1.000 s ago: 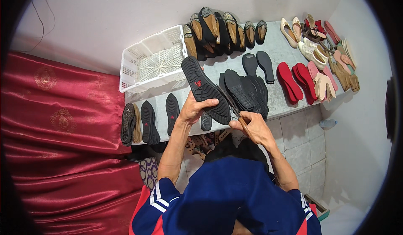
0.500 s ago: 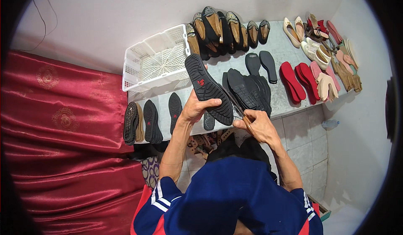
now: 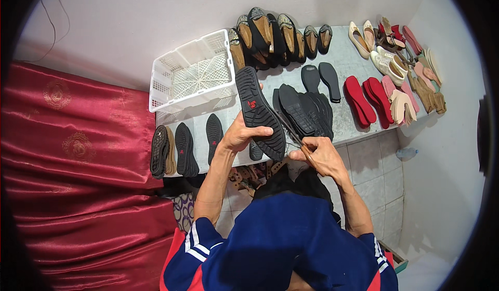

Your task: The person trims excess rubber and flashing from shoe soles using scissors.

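A black ridged shoe sole (image 3: 260, 115) with a small red mark hangs tilted above the near edge of the table. My left hand (image 3: 243, 135) grips it from the left, thumb pressed across the tread and the other fingers mostly hidden behind. Closed around the brown handle of a knife (image 3: 294, 136) is my right hand (image 3: 325, 158). The dark, narrow blade lies along the sole's right edge; exactly where it touches I cannot tell. A thin dark strip shows between the sole's lower end and my right thumb.
Black soles (image 3: 301, 109) lie piled on the grey table (image 3: 353, 46), red soles (image 3: 359, 101) right of them. A white plastic basket (image 3: 192, 78) stands at the back left, beside black flat shoes (image 3: 260, 28). More soles (image 3: 185, 150) stand front left. A red curtain (image 3: 78, 150) hangs left.
The sole has turned slightly more upright and its lower end has shifted a little left. The knife stays at its right edge, and both hands keep their grips.
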A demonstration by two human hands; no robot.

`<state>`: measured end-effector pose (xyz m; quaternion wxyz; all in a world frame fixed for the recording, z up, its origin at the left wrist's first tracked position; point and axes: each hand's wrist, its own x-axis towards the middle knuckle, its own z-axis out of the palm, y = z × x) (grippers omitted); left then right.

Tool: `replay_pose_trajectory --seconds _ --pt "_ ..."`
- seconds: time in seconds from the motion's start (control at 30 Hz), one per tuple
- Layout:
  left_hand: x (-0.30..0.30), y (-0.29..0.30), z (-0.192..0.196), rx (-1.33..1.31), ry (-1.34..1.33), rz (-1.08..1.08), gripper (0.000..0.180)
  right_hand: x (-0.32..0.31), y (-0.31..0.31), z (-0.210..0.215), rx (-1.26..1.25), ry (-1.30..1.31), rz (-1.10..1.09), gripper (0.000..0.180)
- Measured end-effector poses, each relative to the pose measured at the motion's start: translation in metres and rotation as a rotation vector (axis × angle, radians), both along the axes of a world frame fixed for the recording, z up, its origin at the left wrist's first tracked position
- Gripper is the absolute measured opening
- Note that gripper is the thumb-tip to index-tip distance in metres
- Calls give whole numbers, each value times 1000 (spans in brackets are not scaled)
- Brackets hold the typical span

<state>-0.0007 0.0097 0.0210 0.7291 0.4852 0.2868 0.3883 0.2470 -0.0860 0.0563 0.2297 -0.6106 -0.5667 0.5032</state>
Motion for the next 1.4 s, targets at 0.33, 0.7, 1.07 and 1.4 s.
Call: replay_pose_trajectory --seconds 0.33,0.7,1.07,1.4 --pt "0 4 -3 -189 -60 102 51 3 -9 -38 -179 299 50 34" --pt "14 -6 -5 -195 -142 154 50 -7 -4 -30 -20 176 -37 27" --pt "16 -3 -1 -286 -248 191 33 -7 -4 -32 -4 152 -57 33" --pt "26 -15 -16 -291 -326 215 20 -17 8 -36 40 197 -71 30"
